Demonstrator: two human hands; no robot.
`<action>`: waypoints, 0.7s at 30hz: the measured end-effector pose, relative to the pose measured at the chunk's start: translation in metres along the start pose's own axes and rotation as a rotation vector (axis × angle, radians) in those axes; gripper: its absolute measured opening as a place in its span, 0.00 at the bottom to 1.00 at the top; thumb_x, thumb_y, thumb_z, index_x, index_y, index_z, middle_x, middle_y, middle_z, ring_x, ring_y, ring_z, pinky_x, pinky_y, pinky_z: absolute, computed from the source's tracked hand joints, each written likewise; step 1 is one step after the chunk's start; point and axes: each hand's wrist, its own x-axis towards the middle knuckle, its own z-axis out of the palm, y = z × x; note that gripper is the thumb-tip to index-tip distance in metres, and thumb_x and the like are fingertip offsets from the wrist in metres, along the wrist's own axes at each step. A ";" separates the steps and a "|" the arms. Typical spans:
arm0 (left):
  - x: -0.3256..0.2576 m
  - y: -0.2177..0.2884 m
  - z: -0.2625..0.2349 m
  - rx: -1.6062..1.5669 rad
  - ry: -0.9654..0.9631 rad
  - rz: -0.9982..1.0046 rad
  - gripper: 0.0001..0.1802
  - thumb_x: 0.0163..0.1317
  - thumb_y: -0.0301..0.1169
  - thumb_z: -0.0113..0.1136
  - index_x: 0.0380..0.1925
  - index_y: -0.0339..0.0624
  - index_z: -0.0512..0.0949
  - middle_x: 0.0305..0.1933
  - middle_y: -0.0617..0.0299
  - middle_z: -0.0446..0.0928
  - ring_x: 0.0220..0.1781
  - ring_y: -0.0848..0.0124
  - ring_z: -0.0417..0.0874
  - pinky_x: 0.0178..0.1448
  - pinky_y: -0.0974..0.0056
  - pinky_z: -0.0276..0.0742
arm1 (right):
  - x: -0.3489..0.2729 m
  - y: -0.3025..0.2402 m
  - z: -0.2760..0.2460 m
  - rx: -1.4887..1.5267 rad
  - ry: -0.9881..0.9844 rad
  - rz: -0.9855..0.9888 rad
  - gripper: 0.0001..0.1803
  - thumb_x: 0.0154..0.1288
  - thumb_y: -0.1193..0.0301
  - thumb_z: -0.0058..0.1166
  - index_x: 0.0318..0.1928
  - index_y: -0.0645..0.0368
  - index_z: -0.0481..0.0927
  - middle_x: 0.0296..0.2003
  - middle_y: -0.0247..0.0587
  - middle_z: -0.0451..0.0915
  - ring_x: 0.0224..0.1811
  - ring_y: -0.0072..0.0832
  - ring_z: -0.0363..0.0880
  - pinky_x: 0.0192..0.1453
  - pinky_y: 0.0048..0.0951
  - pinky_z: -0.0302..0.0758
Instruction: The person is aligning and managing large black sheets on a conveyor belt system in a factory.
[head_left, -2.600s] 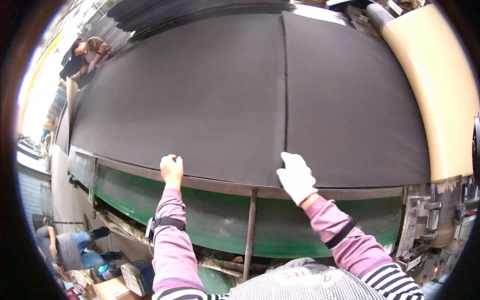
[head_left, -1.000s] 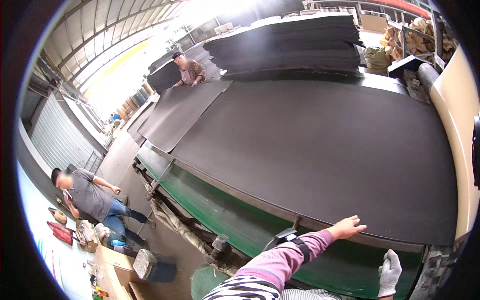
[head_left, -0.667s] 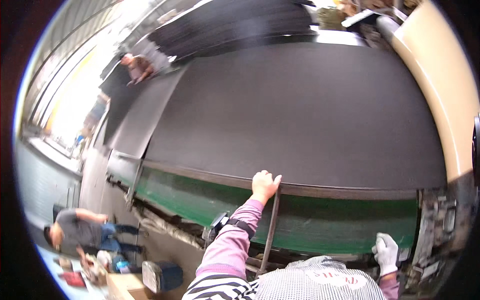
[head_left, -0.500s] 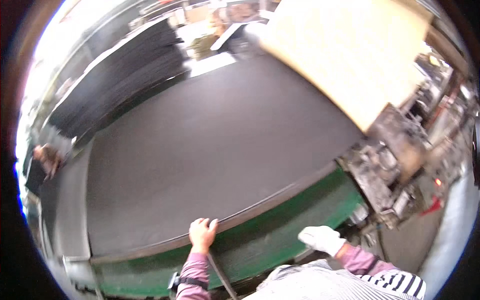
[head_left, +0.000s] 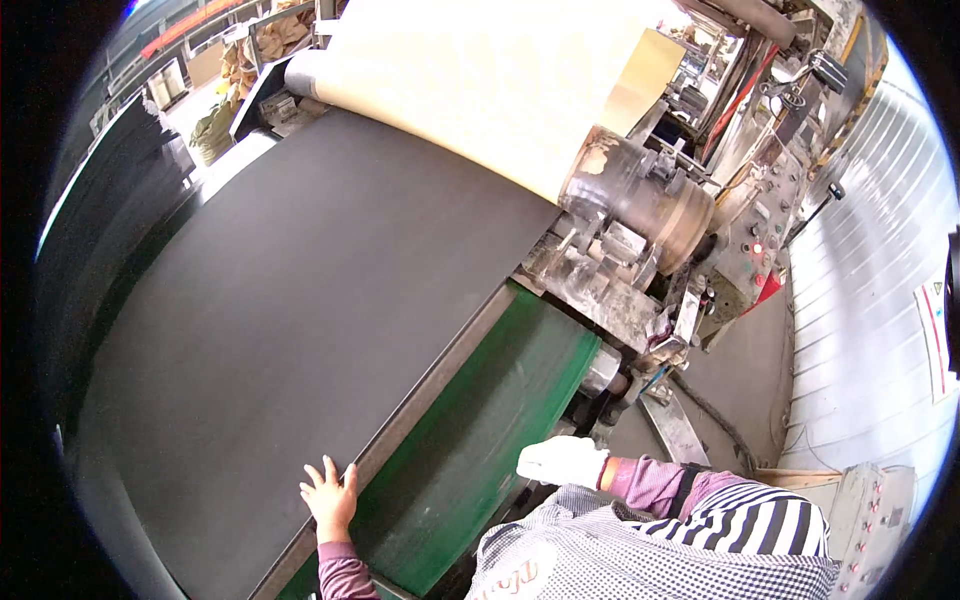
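Note:
A wide, smooth dark grey sheet (head_left: 330,260) lies across the view from upper right to lower left. My bare left hand (head_left: 330,500) is open, its fingers spread over the sheet's near edge. My right hand (head_left: 563,461), in a white glove, is beside the near side of the green belt (head_left: 480,400). Its fingers look extended and close together, with nothing visible in them; the glove is too bright to show them separately. The green belt runs below the sheet's edge, between my two hands.
A pale yellow sheet (head_left: 460,90) curves over the far end of the dark one. Beside it stand a worn metal roller drum (head_left: 640,195) and a control panel (head_left: 755,235) with buttons. Stacked black sheets (head_left: 115,190) are at the left. Another button panel (head_left: 862,540) is at lower right.
My view has swung right, bringing more machinery and the right-hand wall into sight. My left hand's fingers are more spread on the sheet's edge. The right hand remains near the belt.

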 end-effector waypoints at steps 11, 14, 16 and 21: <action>-0.036 -0.159 0.010 0.385 -0.100 -0.107 0.25 0.73 0.37 0.39 0.69 0.58 0.59 0.65 0.37 0.65 0.68 0.37 0.64 0.64 0.30 0.60 | -0.014 0.048 -0.016 0.041 0.086 0.089 0.16 0.69 0.58 0.44 0.39 0.57 0.79 0.33 0.43 0.82 0.36 0.44 0.81 0.41 0.40 0.77; -0.027 -0.117 0.028 0.322 0.072 -0.023 0.22 0.69 0.34 0.47 0.63 0.54 0.69 0.66 0.53 0.69 0.68 0.42 0.64 0.63 0.35 0.64 | -0.012 0.046 -0.027 0.063 0.050 0.190 0.16 0.68 0.58 0.45 0.37 0.56 0.79 0.32 0.42 0.83 0.36 0.43 0.82 0.41 0.39 0.77; -0.012 -0.076 0.030 0.131 0.083 -0.116 0.34 0.70 0.52 0.43 0.62 0.32 0.67 0.66 0.34 0.64 0.70 0.43 0.62 0.72 0.42 0.56 | -0.005 0.038 -0.029 -0.101 0.098 0.100 0.16 0.68 0.57 0.44 0.37 0.54 0.79 0.33 0.43 0.82 0.36 0.43 0.82 0.42 0.39 0.77; 0.001 0.032 0.020 0.006 0.604 0.076 0.28 0.62 0.54 0.55 0.30 0.33 0.75 0.35 0.46 0.74 0.43 0.51 0.75 0.49 0.50 0.68 | 0.034 0.005 -0.020 0.010 0.228 -0.101 0.20 0.71 0.57 0.44 0.53 0.55 0.77 0.47 0.45 0.82 0.49 0.43 0.80 0.54 0.38 0.76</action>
